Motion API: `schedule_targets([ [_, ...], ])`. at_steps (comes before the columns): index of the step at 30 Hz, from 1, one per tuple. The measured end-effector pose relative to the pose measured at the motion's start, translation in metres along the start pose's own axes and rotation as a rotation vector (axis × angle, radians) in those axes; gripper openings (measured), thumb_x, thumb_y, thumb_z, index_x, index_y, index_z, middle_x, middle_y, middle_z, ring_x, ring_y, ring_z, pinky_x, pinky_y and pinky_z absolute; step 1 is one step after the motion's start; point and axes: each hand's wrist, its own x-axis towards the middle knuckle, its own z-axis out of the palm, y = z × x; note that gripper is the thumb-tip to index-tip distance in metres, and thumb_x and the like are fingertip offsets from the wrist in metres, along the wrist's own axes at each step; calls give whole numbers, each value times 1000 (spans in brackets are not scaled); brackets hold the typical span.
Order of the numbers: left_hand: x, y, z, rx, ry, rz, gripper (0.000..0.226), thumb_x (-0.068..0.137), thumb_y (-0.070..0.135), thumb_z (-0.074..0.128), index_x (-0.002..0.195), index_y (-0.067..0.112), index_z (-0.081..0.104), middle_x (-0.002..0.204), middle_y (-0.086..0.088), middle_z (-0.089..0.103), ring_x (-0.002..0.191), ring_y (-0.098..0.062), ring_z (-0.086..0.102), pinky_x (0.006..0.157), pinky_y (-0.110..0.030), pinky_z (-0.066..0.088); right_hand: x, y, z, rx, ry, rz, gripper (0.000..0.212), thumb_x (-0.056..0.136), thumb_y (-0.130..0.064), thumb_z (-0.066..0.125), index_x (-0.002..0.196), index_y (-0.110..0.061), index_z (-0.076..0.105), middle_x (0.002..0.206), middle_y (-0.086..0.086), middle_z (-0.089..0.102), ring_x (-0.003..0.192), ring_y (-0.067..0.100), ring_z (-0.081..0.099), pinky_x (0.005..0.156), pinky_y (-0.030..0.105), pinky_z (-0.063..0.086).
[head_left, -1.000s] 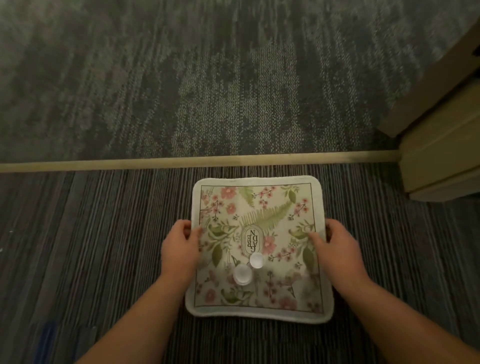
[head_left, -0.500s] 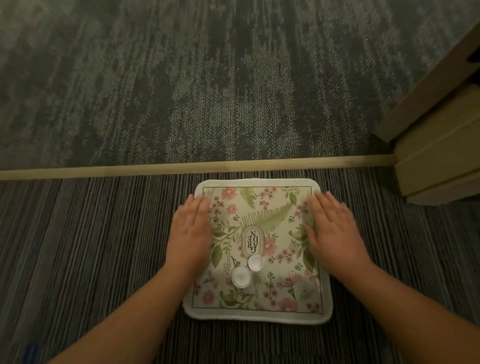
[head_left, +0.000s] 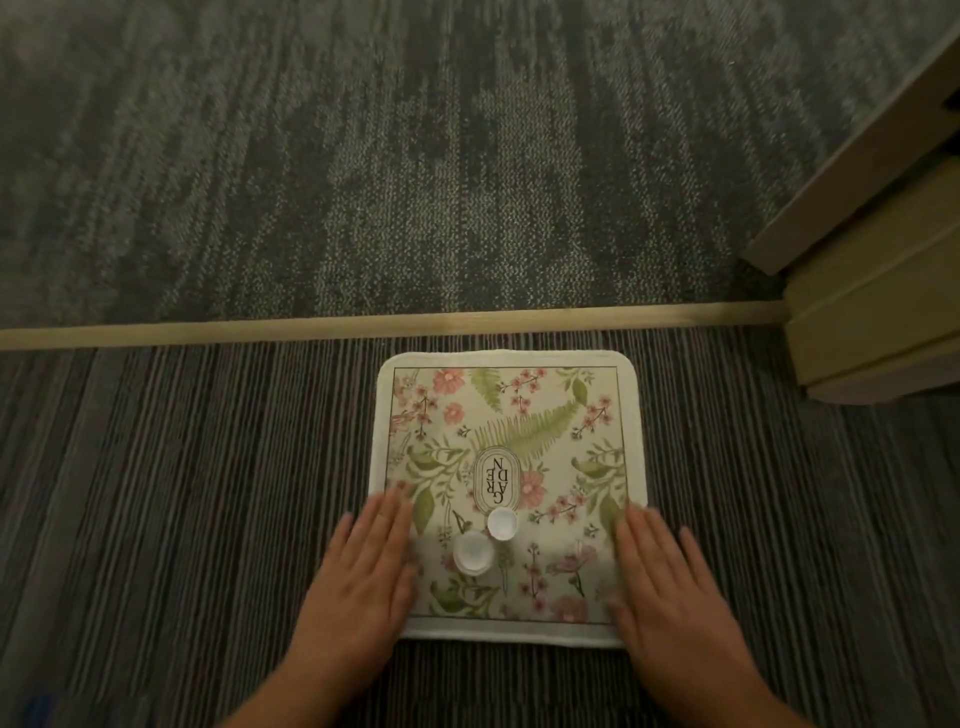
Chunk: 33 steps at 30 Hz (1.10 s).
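A square floral cloth mat (head_left: 519, 415) with a white border and the word "GARDEN" in an oval lies flat on the striped carpet. Two small white round pieces sit on its near-left part: the nearer one (head_left: 472, 555) and a smaller one (head_left: 502, 524) just beyond it. My left hand (head_left: 363, 577) lies flat, fingers straight, on the mat's near-left edge. On the near-right edge my right hand (head_left: 665, 582) lies flat in the same way. Both hands are slightly blurred and hold nothing.
A pale wooden strip (head_left: 363, 327) crosses the floor just beyond the mat, dividing the striped carpet (head_left: 182, 493) from mottled grey carpet (head_left: 415, 156). Light wooden furniture or a door frame (head_left: 872, 291) stands at the right, close to the mat's far-right corner.
Both hands gripped the mat's side edges, then flattened on its far part, and have now slid toward me along the sides to the near corners. The mat and white pieces stay put.
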Motion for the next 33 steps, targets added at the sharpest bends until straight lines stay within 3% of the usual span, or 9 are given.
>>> schedule_targets([
  [4,-15,-8,3,20,0,-7,59,101,44,13,151,13,14,163,-4,9,146,-20,5,114,-42,8,-2,19,-12,-22,14,47,64,101,-44,15,145,-2,32,153,17,33,147,17,0,113,39,7],
  [6,-1,-7,-10,-17,64,-22,59,101,43,14,151,11,19,158,-12,24,147,-21,5,116,-42,5,13,28,-27,31,76,80,63,101,-43,13,149,-3,25,155,17,27,149,17,-3,114,39,8],
  [9,68,-4,-41,-27,181,-22,57,100,37,21,152,16,12,158,-11,17,148,-18,-4,117,-34,-4,76,25,-55,40,144,-20,60,101,-41,18,154,-12,14,161,10,18,150,19,0,118,41,4],
  [12,158,-3,-66,123,89,124,57,98,41,14,151,25,-2,159,-2,-2,144,-13,-22,115,-31,-13,161,15,-75,-32,80,-148,60,100,-46,14,152,-21,-2,162,1,1,149,16,-8,120,39,-5],
  [16,193,-27,-53,264,-61,284,55,98,48,3,148,34,-15,160,3,-9,144,-12,-20,116,-36,-9,195,25,-61,-135,32,-193,61,98,-50,5,150,-24,-11,162,-3,-4,147,12,-10,118,39,-9],
  [20,180,-32,-36,157,88,-47,59,96,52,-6,148,29,-16,160,5,-10,144,-9,-20,116,-37,-8,188,24,-50,-56,124,92,65,97,-48,4,154,-18,-3,163,1,-1,149,16,-4,119,45,-4],
  [27,165,-20,-53,-13,90,-667,73,96,48,11,149,2,-9,160,-22,-8,147,-32,-10,116,-43,-8,147,47,-68,29,141,483,70,100,-40,22,152,1,-1,163,21,1,150,30,-2,119,49,4],
  [31,85,6,-43,-35,246,-239,63,99,35,20,152,10,-2,162,-8,-7,148,-22,-9,116,-35,-6,69,8,-54,47,186,170,71,98,-38,29,152,-3,0,162,20,3,150,31,-1,118,43,4],
  [33,31,33,-22,-50,139,-67,66,96,30,30,153,12,3,163,-6,-5,148,-21,-4,116,-34,-2,32,-26,-29,86,113,-2,69,98,-39,30,154,-6,7,162,17,8,150,29,4,117,43,7],
])
